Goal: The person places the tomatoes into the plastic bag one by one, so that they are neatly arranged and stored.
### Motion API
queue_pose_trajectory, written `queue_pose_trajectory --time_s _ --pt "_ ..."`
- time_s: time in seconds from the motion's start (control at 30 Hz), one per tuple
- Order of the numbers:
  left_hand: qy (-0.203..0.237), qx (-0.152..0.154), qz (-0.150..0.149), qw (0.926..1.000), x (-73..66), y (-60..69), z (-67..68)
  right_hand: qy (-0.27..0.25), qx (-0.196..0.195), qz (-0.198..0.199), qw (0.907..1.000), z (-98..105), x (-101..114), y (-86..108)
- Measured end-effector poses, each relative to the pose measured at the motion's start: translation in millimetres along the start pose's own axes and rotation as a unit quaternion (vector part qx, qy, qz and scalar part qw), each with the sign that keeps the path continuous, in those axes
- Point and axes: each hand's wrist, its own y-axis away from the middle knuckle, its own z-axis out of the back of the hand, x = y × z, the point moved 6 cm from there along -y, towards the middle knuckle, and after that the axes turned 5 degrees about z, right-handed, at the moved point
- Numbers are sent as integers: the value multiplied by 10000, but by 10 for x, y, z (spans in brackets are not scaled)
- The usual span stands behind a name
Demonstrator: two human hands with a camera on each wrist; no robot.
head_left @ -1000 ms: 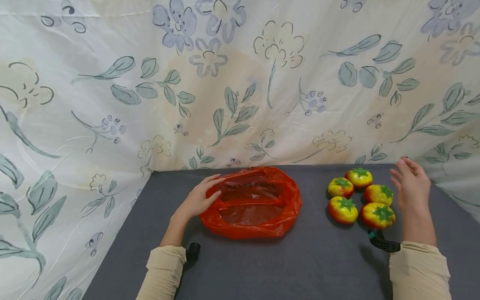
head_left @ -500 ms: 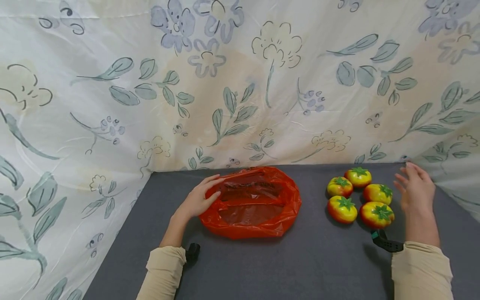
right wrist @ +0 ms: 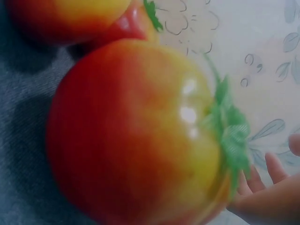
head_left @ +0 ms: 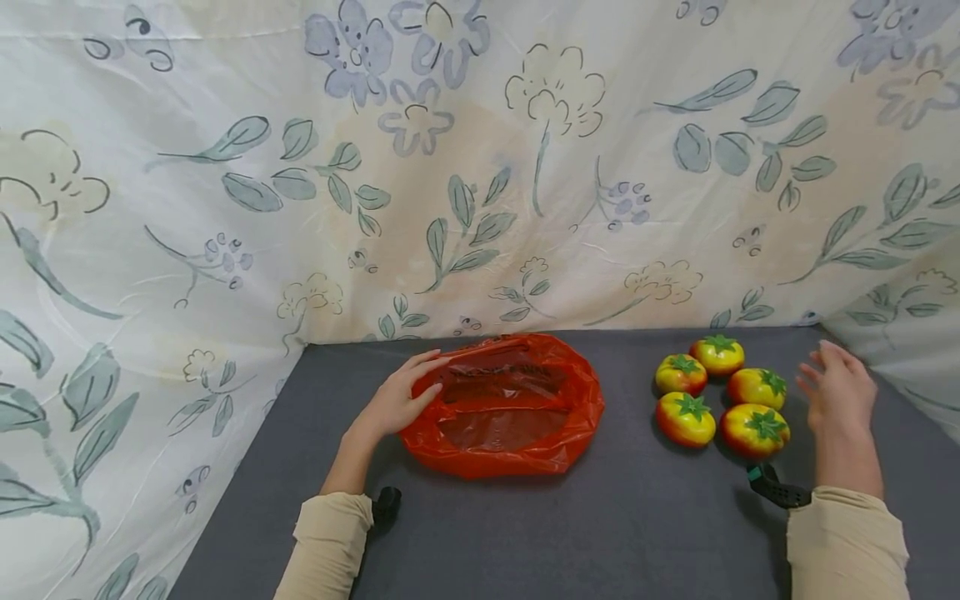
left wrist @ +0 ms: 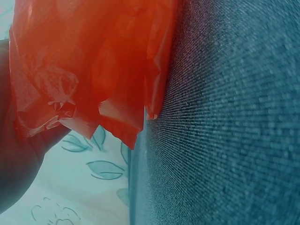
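Note:
A red plastic bag (head_left: pixel 502 462) lies on the dark table with its mouth spread wide. My left hand (head_left: pixel 397 396) rests on the bag's left rim, thumb and fingers spread and pointing inward. In the left wrist view the red bag (left wrist: pixel 89 70) covers most of that hand (left wrist: pixel 18 164). My right hand (head_left: pixel 843 392) hovers right of several red-and-yellow tomatoes (head_left: pixel 756 431) with green leafy tops, fingers loosely bent, holding nothing. One tomato (right wrist: pixel 136 136) fills much of the right wrist view, apart from the right hand's fingers (right wrist: pixel 274 168).
A floral cloth (head_left: pixel 465 233) hangs behind the dark grey table (head_left: pixel 570 533) and along its sides. Black wrist camera mounts stick out by the left wrist (head_left: pixel 386 504) and near the front tomatoes (head_left: pixel 780 492).
My right hand has shifted slightly to the right and nearer, away from the tomatoes. The left hand, bag and tomatoes have stayed put.

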Motion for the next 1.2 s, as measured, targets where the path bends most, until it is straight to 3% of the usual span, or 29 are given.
queue_pose_trajectory --time_s 0.17,0.4,0.7,0.93,1.07,1.2 --pt "-46 -8 -104 9999 0 -2 -2 241 -108 -405 9988 0 -25 67" --pt "5 -9 -34 10000 22 -6 10 710 -339 -675 9946 -34 -91 90" --pt "-20 28 -65 10000 10 -8 -10 1541 -140 -1028 9826 -62 -132 195" --pt "-22 23 -85 10000 10 -14 -14 2379 83 -1219 9636 -256 33 535" --pt "20 60 -34 10000 14 -11 -11 2505 316 -1202 9601 -390 157 771" --pt "53 64 25 10000 20 -3 -11 2609 658 -1168 9560 -454 192 862"
